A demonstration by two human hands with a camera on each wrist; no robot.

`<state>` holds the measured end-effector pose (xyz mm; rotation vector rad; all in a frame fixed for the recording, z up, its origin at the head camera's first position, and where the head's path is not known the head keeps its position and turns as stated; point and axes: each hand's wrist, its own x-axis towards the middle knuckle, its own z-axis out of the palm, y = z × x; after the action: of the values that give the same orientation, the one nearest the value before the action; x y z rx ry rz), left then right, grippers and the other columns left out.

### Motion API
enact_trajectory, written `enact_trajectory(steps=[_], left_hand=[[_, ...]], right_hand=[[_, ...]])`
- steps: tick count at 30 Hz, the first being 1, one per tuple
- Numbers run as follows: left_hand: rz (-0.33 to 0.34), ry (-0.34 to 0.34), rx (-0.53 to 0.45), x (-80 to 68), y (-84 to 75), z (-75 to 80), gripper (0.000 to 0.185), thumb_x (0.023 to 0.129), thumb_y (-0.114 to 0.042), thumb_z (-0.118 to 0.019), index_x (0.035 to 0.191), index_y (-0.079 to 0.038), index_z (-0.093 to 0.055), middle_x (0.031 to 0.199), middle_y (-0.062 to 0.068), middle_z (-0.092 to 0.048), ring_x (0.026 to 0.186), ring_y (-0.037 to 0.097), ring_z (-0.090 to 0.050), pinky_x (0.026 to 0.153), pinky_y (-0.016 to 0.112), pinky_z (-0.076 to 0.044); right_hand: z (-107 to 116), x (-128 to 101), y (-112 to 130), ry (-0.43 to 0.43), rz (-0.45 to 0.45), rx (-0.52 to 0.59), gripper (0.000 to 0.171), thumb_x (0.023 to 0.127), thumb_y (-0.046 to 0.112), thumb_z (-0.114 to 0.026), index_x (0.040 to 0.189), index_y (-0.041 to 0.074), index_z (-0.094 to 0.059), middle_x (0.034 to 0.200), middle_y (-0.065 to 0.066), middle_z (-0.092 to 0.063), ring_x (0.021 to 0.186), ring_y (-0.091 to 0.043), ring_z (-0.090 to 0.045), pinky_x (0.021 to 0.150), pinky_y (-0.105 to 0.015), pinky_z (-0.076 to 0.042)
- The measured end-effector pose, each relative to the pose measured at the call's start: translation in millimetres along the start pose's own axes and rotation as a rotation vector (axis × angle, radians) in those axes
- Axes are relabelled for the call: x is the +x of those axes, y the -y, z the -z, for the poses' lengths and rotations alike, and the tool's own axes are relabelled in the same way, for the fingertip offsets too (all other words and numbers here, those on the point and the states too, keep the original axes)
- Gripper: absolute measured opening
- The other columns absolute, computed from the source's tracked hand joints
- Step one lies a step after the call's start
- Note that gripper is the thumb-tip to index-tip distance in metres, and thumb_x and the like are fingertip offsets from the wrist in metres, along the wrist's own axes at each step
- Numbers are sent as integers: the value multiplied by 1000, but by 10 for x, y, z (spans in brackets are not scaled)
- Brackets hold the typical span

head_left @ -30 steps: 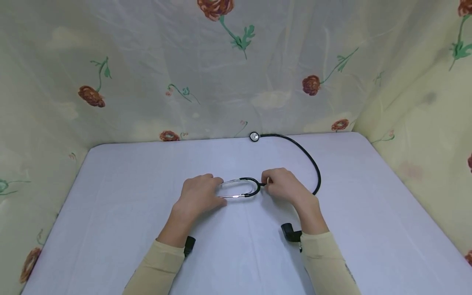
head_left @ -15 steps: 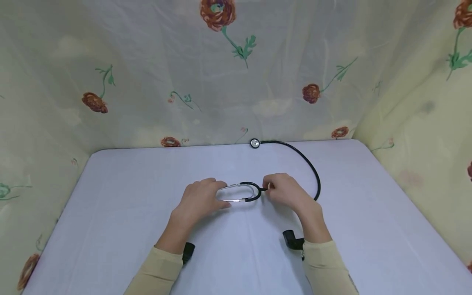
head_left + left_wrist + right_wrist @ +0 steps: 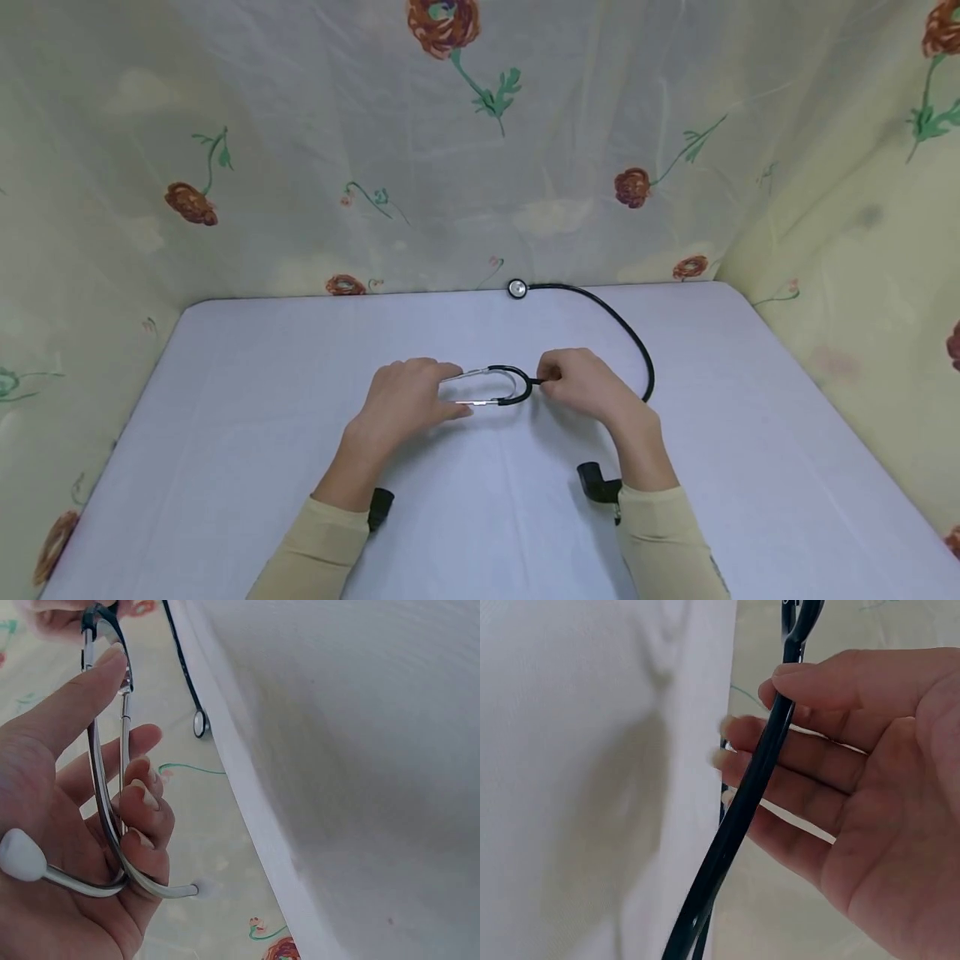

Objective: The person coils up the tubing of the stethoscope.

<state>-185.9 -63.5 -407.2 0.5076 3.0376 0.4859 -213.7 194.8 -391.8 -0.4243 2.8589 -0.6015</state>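
The left hand (image 3: 408,398) curls its fingers round the stethoscope's (image 3: 498,385) metal ear tubes. Just beside it, the right hand (image 3: 581,385) pinches the black tube (image 3: 754,795), both over the table (image 3: 225,400).

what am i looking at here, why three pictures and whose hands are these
These are a person's two bare hands, filmed by three cameras at the same moment. The big picture comes from a camera on the person's head, looking down at a table with a pale cloth and flowered fabric behind it. The other two come from cameras strapped to each wrist, so they show each palm up close.

The only thing on the table is a stethoscope. The left hand curls its fingers around the two metal ear tubes; one white ear tip sticks out by the palm. The right hand holds the black tubing just past the fork. The tubing loops away to the round chest piece at the table's far edge.
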Motion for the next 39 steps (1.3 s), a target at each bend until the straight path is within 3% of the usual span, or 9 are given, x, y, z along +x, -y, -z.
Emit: enact_trajectory(steps=[7,14,26,29,35,39], left_hand=[[3,-14,23,5,1,29,54,79,-54,-78,125,-29,-69,116,-3,-74,83,14,-63,59,28,-41],[36,-15,14,-3,42,69,53,79,-53,-78,126,-31,-68,118,-4,-73,90,17,-67,62,31,-46],[31,6,8,13,80,113,53,79,-52,-78,127,-32,-68,117,-4,-74,94,18,-67,65,34,-48],[21,8,11,11,82,105,54,78,-53,-79,127,-33,-68,112,-4,-75,87,15,-65,63,32,-46],[3,15,12,1,86,96,54,77,-54,-79,126,-34,-68,81,-9,-70,66,10,-54,56,29,-40],[-20,9,12,-5,94,86,52,77,-53,-80,124,-35,-69,72,-12,-64,64,8,-52,55,29,-39]], right_hand=[[31,-3,-34,23,-23,-14,8,87,16,-62,88,11,-69,83,-3,-66,78,-19,-56,72,-33,-45],[107,-44,-91,10,-47,3,14,93,19,-63,96,10,-72,88,-6,-67,80,-21,-56,71,-33,-45],[249,-125,-9,-52,78,80,17,95,3,-57,106,5,-70,96,-9,-69,84,-21,-58,77,-37,-48],[252,-137,-4,-77,98,94,18,95,3,-57,107,5,-71,97,-7,-69,85,-21,-59,78,-38,-49],[246,-136,19,-133,155,140,17,95,2,-60,104,8,-72,97,-6,-68,87,-20,-60,79,-37,-49],[245,-131,37,-168,203,176,16,94,1,-63,102,10,-73,98,-5,-68,89,-19,-60,79,-36,-49]])
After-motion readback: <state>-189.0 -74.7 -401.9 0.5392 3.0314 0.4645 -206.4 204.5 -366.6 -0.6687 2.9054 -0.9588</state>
